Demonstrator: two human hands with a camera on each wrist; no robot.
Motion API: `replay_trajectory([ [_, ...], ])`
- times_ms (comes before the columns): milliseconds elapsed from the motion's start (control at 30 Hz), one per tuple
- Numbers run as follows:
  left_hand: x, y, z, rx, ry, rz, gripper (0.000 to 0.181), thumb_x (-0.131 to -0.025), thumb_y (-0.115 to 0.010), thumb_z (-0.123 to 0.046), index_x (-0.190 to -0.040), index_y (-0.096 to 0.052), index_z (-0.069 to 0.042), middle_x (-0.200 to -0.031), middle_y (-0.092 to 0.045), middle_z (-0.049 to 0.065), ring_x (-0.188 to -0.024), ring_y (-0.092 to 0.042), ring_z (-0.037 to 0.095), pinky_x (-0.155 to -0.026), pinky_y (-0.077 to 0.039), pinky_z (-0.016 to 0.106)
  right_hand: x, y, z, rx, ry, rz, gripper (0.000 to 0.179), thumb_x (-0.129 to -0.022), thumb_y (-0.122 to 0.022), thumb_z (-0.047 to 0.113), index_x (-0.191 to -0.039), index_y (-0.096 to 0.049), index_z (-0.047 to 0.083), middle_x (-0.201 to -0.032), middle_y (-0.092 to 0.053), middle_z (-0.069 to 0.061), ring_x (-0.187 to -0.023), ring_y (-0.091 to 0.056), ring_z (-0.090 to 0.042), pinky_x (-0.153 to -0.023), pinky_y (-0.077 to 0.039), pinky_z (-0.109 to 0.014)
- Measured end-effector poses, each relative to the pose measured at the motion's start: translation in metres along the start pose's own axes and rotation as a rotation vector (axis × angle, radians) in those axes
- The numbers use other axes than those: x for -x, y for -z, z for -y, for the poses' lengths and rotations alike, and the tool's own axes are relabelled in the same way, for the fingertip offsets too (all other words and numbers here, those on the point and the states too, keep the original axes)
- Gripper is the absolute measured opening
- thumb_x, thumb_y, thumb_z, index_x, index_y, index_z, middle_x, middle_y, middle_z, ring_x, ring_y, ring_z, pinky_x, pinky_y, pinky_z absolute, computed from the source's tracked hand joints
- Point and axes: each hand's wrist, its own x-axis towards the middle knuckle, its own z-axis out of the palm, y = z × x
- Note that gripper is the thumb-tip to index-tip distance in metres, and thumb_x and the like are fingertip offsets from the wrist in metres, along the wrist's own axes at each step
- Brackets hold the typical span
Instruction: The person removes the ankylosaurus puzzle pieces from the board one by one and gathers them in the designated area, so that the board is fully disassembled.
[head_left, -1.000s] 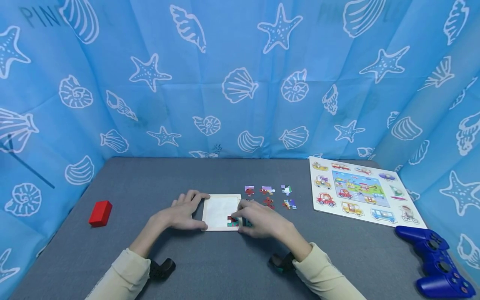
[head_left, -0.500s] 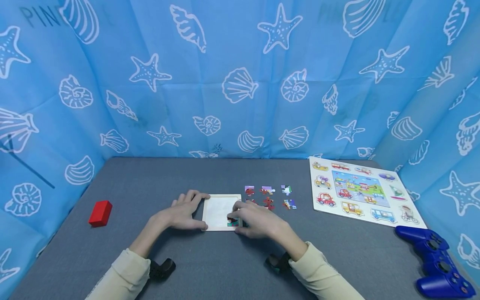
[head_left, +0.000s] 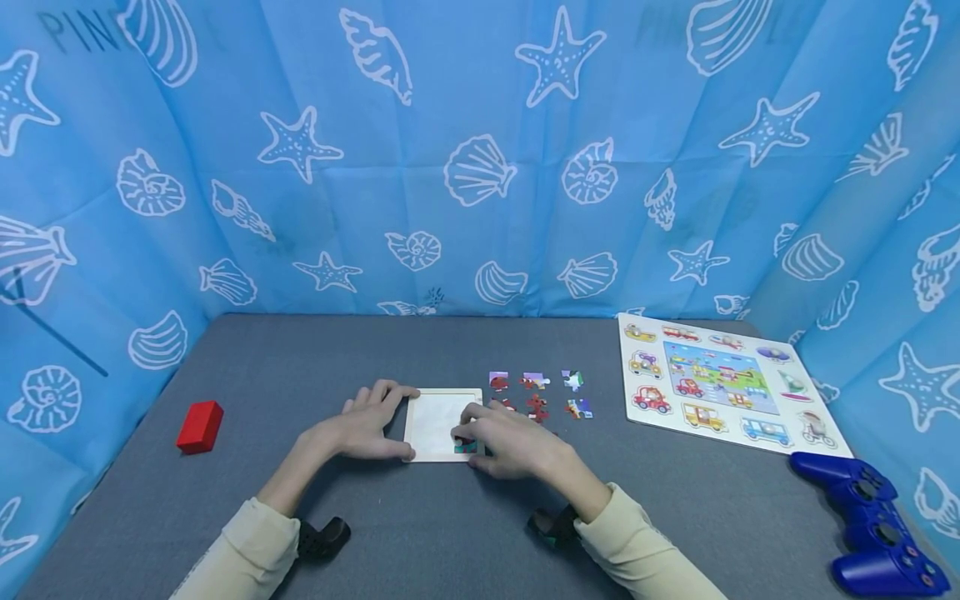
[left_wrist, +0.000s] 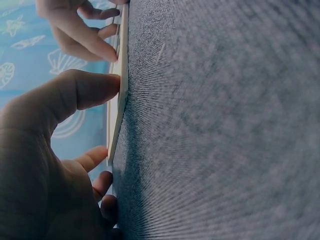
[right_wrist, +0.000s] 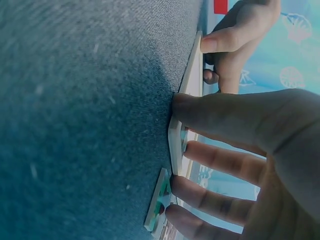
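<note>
A shallow white square puzzle tray (head_left: 431, 425) with a pale wooden rim lies on the grey table. At its left side rests my left hand (head_left: 371, 425), index finger at the far corner and thumb at the near one. My right hand (head_left: 513, 439) is over the right side, thumb against the near rim and extended fingertips on a green and dark-red puzzle piece (head_left: 464, 447) in the near right corner. Those fingers hide part of the piece. Another puzzle piece (right_wrist: 157, 199) lies on the table beside the tray, under my right hand.
Several loose puzzle pieces (head_left: 535, 382) lie behind and right of the tray. A vehicle picture board (head_left: 641, 408) stands farther right, with a blue game controller (head_left: 862, 521) near it. At the left is a red block (head_left: 200, 427). A blue seashell curtain (head_left: 480, 225) borders the table.
My right hand has shifted slightly left over the tray, and its fingers now cover more of the corner piece's upper part. The left hand stays in place.
</note>
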Motion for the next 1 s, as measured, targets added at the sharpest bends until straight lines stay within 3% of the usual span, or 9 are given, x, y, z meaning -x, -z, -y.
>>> replay_trajectory([
  [367,-0.0003,-0.001,0.0027,-0.005,-0.023,-0.007,0.086,-0.085,-0.072,-0.054,-0.156,-0.036,-0.021,-0.153,-0.034,0.016,-0.116,-0.04,0.031,-0.089,-0.037,0.047,-0.0015,0.0002,-0.0001,-0.031,0.012,-0.072,0.034,-0.088,-0.082,0.018,-0.121,-0.072,0.014,-0.122,-0.064,-0.005,-0.101,-0.058,-0.017,-0.086,-0.054,-0.035],
  [733,-0.0073,-0.0082,0.0086,0.006,0.016,-0.015,0.087,-0.084,-0.075,-0.049,-0.157,-0.035,-0.024,-0.156,-0.033,0.012,-0.119,-0.04,0.03,-0.094,-0.037,0.05,-0.0028,0.0016,-0.0009,-0.105,0.048,-0.056,0.03,-0.087,-0.082,0.011,-0.116,-0.075,0.011,-0.116,-0.063,-0.006,-0.091,-0.058,-0.013,-0.077,-0.053,-0.027],
  [1000,-0.0049,-0.0059,0.0065,0.0,0.003,-0.017,0.086,-0.084,-0.074,-0.052,-0.156,-0.036,-0.023,-0.154,-0.034,0.014,-0.116,-0.04,0.03,-0.091,-0.037,0.049,-0.0041,0.0033,-0.0032,-0.116,0.063,-0.044,0.031,-0.088,-0.081,0.011,-0.119,-0.076,0.009,-0.116,-0.063,-0.007,-0.094,-0.057,-0.014,-0.079,-0.052,-0.026],
])
